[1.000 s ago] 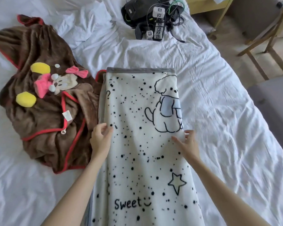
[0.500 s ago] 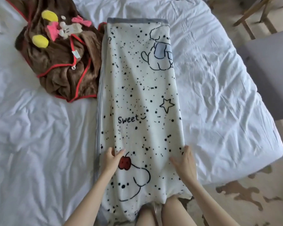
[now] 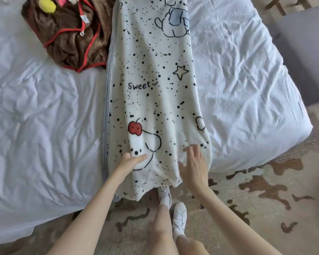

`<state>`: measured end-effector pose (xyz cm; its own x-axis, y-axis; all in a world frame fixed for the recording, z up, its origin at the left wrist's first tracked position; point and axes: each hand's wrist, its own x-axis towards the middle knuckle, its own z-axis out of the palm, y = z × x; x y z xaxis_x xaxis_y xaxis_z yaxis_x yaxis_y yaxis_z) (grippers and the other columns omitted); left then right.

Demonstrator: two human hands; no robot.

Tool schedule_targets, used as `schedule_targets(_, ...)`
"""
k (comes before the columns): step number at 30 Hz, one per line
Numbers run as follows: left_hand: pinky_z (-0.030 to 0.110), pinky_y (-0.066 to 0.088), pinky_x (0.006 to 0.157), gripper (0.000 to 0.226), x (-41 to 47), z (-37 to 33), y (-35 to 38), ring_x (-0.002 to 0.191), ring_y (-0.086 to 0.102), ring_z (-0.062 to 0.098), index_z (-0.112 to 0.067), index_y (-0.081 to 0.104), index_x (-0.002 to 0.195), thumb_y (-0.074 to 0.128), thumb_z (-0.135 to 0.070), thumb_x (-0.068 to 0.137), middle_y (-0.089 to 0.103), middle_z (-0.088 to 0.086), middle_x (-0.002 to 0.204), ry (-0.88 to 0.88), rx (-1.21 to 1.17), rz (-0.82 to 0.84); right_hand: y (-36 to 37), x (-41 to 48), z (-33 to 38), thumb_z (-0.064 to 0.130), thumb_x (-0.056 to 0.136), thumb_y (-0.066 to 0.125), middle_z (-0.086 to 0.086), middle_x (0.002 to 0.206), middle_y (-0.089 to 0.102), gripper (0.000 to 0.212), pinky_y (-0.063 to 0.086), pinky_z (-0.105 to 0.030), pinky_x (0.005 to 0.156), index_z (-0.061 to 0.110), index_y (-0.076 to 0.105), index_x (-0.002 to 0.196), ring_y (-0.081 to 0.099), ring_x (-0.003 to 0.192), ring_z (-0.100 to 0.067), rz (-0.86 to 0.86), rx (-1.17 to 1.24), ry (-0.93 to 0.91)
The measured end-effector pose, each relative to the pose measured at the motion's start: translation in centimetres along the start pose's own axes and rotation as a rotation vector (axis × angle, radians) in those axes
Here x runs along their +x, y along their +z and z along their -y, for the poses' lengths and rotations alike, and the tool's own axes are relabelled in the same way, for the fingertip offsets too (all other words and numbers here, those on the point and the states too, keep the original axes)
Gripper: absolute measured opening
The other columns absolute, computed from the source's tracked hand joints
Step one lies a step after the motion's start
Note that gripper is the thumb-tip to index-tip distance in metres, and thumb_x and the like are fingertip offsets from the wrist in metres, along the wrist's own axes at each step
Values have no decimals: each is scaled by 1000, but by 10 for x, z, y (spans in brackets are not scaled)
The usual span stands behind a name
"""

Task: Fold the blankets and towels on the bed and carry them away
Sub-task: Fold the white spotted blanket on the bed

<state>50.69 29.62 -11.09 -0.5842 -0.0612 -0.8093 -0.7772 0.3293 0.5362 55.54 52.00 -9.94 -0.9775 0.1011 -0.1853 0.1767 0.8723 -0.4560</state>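
Note:
A white fleece blanket (image 3: 151, 74) with black dots, a star and the word "Sweet" lies folded into a long strip down the bed, its near end hanging over the foot edge. My left hand (image 3: 130, 161) rests flat on that near end, fingers straight and pointing right. My right hand (image 3: 192, 165) hovers or lightly touches the blanket's right side with fingers spread. A crumpled brown hooded towel (image 3: 72, 34) with red trim and yellow ears lies at the top left, touching the strip's left edge.
The white bed sheet (image 3: 41, 116) covers the mattress on both sides of the strip. A grey upholstered seat (image 3: 306, 43) stands at the right. Patterned beige carpet (image 3: 256, 208) lies below, with my legs and white shoes (image 3: 179, 216) at the bed's foot.
Both hands slid down the strip from its middle to the near end, smoothing it. My view dropped toward the bed's foot, and the right hand's fingers have spread.

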Motion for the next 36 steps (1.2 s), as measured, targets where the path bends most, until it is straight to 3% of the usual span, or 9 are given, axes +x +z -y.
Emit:
schedule_targets(2, 30, 48, 90, 45, -15, 8, 3, 115, 61, 20, -15, 65, 119, 74, -42, 83, 68, -3, 118, 35, 44, 66, 11, -27, 16, 31, 84, 67, 6, 107, 53, 30, 52, -28, 76, 19, 51, 106, 57, 88, -13, 184, 132, -42)
schedule_targets(6, 41, 48, 100, 39, -38, 24, 13, 107, 67, 26, -9, 70, 110, 67, -42, 90, 74, 2, 107, 118, -24, 90, 47, -72, 46, 61, 69, 72, 8, 115, 46, 71, 49, -28, 81, 20, 40, 118, 50, 101, -10, 404, 330, 21)
schedule_targets(12, 28, 58, 78, 24, -51, 28, 21, 100, 72, 20, -13, 67, 114, 61, -29, 96, 76, 1, 105, 254, -238, 189, 71, -82, 78, 41, 76, 66, 5, 93, 50, 43, 48, -34, 64, 21, 37, 99, 53, 81, -17, -86, 465, 276)
schedule_targets(16, 35, 55, 90, 21, -48, 34, 4, 102, 71, 19, -16, 68, 111, 59, -30, 98, 75, 2, 107, 327, -139, 163, 74, -86, 54, 13, 80, 61, 7, 73, 54, 19, 42, -29, 48, 20, 45, 89, 51, 57, -11, -170, 317, 251)
schedule_targets(20, 29, 51, 89, 14, -33, 72, -27, 100, 63, 10, -17, 66, 105, 61, -26, 96, 68, -5, 105, 440, 75, -213, 71, -97, 12, 5, 82, 59, 8, 72, 54, 19, 30, -24, 46, 18, 48, 90, 46, 56, -2, -234, 306, 222)
schedule_targets(24, 41, 51, 89, 38, -13, 113, -50, 107, 57, 28, -7, 51, 114, 73, -21, 86, 55, 12, 119, 290, 8, -613, 60, -112, 1, -3, 80, 60, 11, 86, 58, 40, 44, -31, 46, 19, 44, 110, 54, 57, -12, -305, 372, 135)
schedule_targets(28, 43, 52, 87, 50, -5, 125, -51, 105, 57, 29, -6, 47, 122, 75, -26, 85, 55, 13, 119, 196, -34, -443, 59, -126, 17, -12, 79, 56, -4, 110, 56, 60, 47, -38, 43, 20, 33, 124, 53, 53, -18, -282, 352, -60)
schedule_targets(33, 18, 39, 49, 34, -33, 128, -19, 57, 46, 1, -35, 40, 91, 60, -8, 92, 47, -5, 81, 551, 193, -297, 75, -134, 45, -17, 77, 48, -5, 118, 50, 49, 40, -36, 38, 16, 48, 114, 45, 46, -19, -200, 185, -208)
schedule_targets(36, 20, 48, 51, 38, -51, 131, 9, 67, 54, 6, -25, 41, 111, 60, 0, 89, 50, -3, 100, 690, 374, -149, 84, -132, 53, -15, 81, 44, -3, 113, 54, 40, 43, -38, 45, 14, 55, 106, 49, 52, -20, -166, 272, -66)
